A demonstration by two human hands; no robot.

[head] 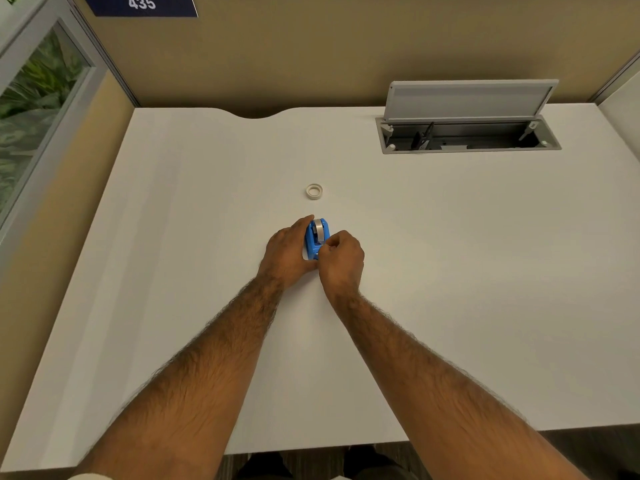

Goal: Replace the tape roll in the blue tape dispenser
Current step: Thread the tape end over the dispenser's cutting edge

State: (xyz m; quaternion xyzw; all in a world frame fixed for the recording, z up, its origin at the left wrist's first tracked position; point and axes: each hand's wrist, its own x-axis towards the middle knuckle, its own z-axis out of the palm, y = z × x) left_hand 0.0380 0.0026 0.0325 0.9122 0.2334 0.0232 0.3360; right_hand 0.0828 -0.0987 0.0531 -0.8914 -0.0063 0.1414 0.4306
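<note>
The blue tape dispenser (314, 239) stands on the white table (450, 271) near its middle, small and bright, with a grey roll of tape (318, 229) seated upright in its top, the band of tape showing between the blue sides. My left hand (287, 252) wraps it from the left, fingers stretched along its far side and thumb under its near end, so I am gripping the dispenser. My right hand (341, 259) is curled shut at the dispenser's near right corner, fingertips pinched together against it; whether they hold the tape's loose end or just the plastic I cannot tell, since my knuckles cover that spot. The cutter end and the base of the dispenser are hidden under both hands. Just beyond the dispenser, apart from it and from my fingers, a second, pale ring (314, 191) lies flat on the table; I cannot make out whether it has tape on it or is a bare core. Farther back on the right, a grey cable hatch (467, 133) is set into the table with its lid (467, 98) tipped up.
</note>
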